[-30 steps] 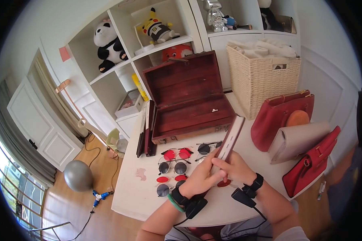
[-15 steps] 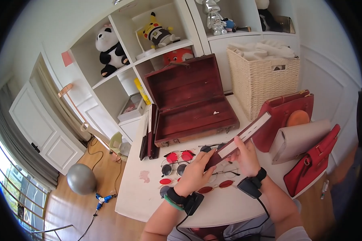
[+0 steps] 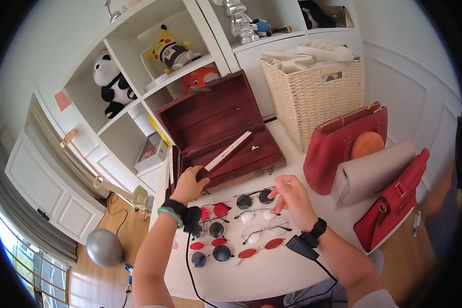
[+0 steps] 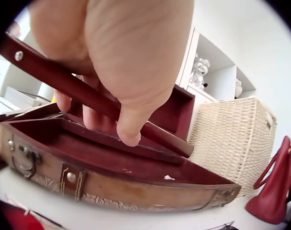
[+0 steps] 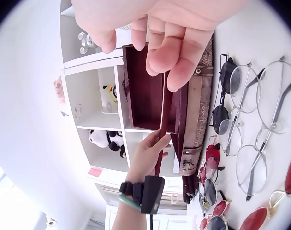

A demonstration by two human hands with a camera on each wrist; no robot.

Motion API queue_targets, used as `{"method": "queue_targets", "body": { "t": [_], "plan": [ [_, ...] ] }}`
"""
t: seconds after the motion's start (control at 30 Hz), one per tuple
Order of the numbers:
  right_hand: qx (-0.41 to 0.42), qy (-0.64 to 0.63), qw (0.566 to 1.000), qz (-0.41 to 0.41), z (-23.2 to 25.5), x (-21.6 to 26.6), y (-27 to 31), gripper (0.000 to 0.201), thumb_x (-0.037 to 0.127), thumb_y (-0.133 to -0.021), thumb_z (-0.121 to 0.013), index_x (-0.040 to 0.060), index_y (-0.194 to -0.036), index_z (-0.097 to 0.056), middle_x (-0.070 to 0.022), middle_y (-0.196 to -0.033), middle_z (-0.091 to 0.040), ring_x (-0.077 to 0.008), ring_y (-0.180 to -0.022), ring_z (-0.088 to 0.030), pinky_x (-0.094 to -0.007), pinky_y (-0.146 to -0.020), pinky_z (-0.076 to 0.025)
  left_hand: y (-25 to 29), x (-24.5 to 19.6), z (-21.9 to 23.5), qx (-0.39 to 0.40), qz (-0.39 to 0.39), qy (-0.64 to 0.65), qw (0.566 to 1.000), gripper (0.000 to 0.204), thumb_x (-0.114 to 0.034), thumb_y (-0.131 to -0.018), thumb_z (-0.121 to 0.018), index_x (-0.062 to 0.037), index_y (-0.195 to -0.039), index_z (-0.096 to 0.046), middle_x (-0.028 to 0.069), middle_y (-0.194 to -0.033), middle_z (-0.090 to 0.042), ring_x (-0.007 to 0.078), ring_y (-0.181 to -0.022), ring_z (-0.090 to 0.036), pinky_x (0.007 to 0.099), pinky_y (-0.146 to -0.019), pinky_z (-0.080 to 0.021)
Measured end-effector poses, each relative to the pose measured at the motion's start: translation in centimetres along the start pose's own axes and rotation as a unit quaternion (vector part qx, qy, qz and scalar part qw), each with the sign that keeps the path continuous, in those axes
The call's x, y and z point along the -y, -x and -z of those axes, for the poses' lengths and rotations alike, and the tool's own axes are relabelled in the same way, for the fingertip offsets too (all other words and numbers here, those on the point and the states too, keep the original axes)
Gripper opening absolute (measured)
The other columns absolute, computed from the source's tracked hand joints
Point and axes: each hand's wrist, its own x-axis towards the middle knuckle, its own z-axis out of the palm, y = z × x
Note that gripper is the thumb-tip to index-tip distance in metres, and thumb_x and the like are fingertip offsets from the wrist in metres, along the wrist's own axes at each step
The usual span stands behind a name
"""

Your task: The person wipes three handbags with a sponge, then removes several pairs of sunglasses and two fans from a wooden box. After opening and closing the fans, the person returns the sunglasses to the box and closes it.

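Note:
My left hand [image 3: 187, 186] grips one end of a slim dark red book [image 3: 226, 153], thumb on the near side and fingers on the other. Its pale page edge faces up, and a metal snap shows on its cover in the left wrist view. The book is held slanting over the open dark red suitcase [image 3: 210, 114], whose lid leans back. My right hand [image 3: 295, 201] holds nothing; its fingers are loosely bent above the glasses. Below it lie clear round glasses [image 3: 267, 232] and dark sunglasses [image 3: 245, 201]. Red-lensed sunglasses [image 3: 247, 253] rest nearer me.
More dark red books [image 3: 174, 163] stand at the suitcase's left side. Behind to the right is a wicker basket [image 3: 313, 97] with cloth. A red handbag [image 3: 318, 164], a beige bag [image 3: 364, 177] and a red clutch [image 3: 395, 213] line the table's right side.
Both hands were on the book before; the right has let go. My left hand has carried the book left and forward over the suitcase. The head view has shifted too.

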Motion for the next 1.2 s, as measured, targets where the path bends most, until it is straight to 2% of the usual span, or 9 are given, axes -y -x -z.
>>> {"method": "queue_targets", "body": {
  "t": [0.13, 0.33, 0.47, 0.53, 0.67, 0.87, 0.97, 1.1, 1.2],
  "plan": [
    [0.007, -0.002, 1.000, -0.006, 0.3, -0.4, -0.2, 0.033, 0.027, -0.097, -0.047, -0.0006, -0.115, -0.044, -0.0154, -0.089, -0.057, -0.0096, -0.055, -0.053, -0.0309, -0.061, -0.054, -4.9, 1.3, -0.9, 0.112, 0.067, -0.003, 0.991, 0.046, -0.018, -0.074, -0.071, -0.0014, -0.116, -0.059, 0.0227, -0.108, -0.062, 0.0358, -0.105, -0.058, 0.0389, -0.092, -0.045],
    [0.006, -0.018, 1.000, -0.011, 0.5, -1.1, -0.5, 0.024, 0.021, -0.095, -0.051, 0.0011, -0.108, -0.048, -0.0111, -0.084, -0.060, -0.0082, -0.053, -0.053, -0.0260, -0.056, -0.051, -9.7, 0.4, -3.6, 0.163, 0.051, 0.032, 0.985, 0.047, -0.014, -0.073, -0.070, -0.0037, -0.118, -0.059, 0.0189, -0.110, -0.063, 0.0327, -0.105, -0.059, 0.0369, -0.092, -0.045],
    [0.020, -0.026, 0.999, -0.006, 0.5, -1.3, -0.5, 0.019, 0.019, -0.094, -0.055, 0.0023, -0.103, -0.051, -0.0073, -0.082, -0.061, -0.0067, -0.054, -0.053, -0.0221, -0.053, -0.049, -11.5, 2.3, -5.9, 0.137, 0.024, 0.013, 0.990, 0.046, -0.011, -0.073, -0.070, -0.0076, -0.117, -0.060, 0.0160, -0.110, -0.063, 0.0326, -0.104, -0.060, 0.0367, -0.091, -0.045],
    [0.027, -0.022, 0.999, -0.007, 0.3, -1.4, -0.5, 0.019, 0.019, -0.094, -0.055, 0.0022, -0.102, -0.051, -0.0070, -0.082, -0.060, -0.0066, -0.055, -0.053, -0.0220, -0.054, -0.049, -11.9, 2.5, -6.7, 0.111, 0.017, -0.118, 0.987, 0.043, -0.009, -0.074, -0.067, -0.0109, -0.116, -0.061, 0.0135, -0.110, -0.064, 0.0331, -0.103, -0.060, 0.0389, -0.090, -0.046],
    [0.035, -0.009, 0.999, -0.018, 0.4, -1.5, -0.4, 0.016, 0.018, -0.094, -0.054, 0.0021, -0.098, -0.052, -0.0057, -0.083, -0.060, -0.0066, -0.065, -0.056, -0.0218, -0.055, -0.050, -12.8, 4.2, -8.0, 0.157, 0.011, -0.093, 0.983, 0.041, -0.007, -0.075, -0.063, -0.0113, -0.115, -0.061, 0.0136, -0.109, -0.064, 0.0323, -0.104, -0.059, 0.0413, -0.089, -0.047],
    [0.044, -0.003, 0.999, -0.026, 0.1, -1.7, -0.3, 0.014, 0.016, -0.094, -0.055, 0.0021, -0.096, -0.053, -0.0051, -0.083, -0.060, -0.0063, -0.067, -0.056, -0.0214, -0.055, -0.050, -10.8, 5.4, -5.2, 0.070, 0.063, -0.171, 0.981, 0.036, -0.012, -0.075, -0.064, -0.0120, -0.110, -0.062, 0.0142, -0.112, -0.061, 0.0315, -0.107, -0.058, 0.0429, -0.088, -0.049],
    [0.047, -0.004, 0.999, -0.021, 0.2, -1.8, -0.3, 0.014, 0.016, -0.093, -0.056, 0.0022, -0.095, -0.053, -0.0053, -0.081, -0.060, -0.0058, -0.062, -0.055, -0.0207, -0.054, -0.049, -8.8, 6.9, -2.2, -0.029, 0.211, -0.254, 0.943, 0.048, -0.021, -0.075, -0.068, -0.0122, -0.119, -0.052, 0.0124, -0.121, -0.054, 0.0324, -0.114, -0.052, 0.0444, -0.090, -0.047],
    [0.044, 0.008, 0.999, -0.020, 0.1, -1.8, -0.3, 0.013, 0.015, -0.093, -0.055, 0.0020, -0.093, -0.053, -0.0048, -0.078, -0.060, -0.0055, -0.057, -0.053, -0.0205, -0.054, -0.048, -5.3, 10.3, 0.5, 0.007, 0.415, -0.196, 0.888, 0.071, -0.039, -0.072, -0.072, -0.0046, -0.127, -0.042, 0.0196, -0.126, -0.050, 0.0355, -0.118, -0.050, 0.0452, -0.096, -0.044],
    [0.044, 0.018, 0.999, -0.016, 0.1, -1.8, -0.3, 0.013, 0.015, -0.093, -0.055, 0.0020, -0.093, -0.054, -0.0049, -0.077, -0.061, -0.0055, -0.056, -0.052, -0.0208, -0.054, -0.048, -2.6, 13.7, 0.5, 0.050, 0.449, -0.126, 0.883, 0.091, -0.051, -0.066, -0.072, 0.0062, -0.128, -0.040, 0.0258, -0.121, -0.055, 0.0343, -0.112, -0.056, 0.0381, -0.094, -0.045]
  ]
}}
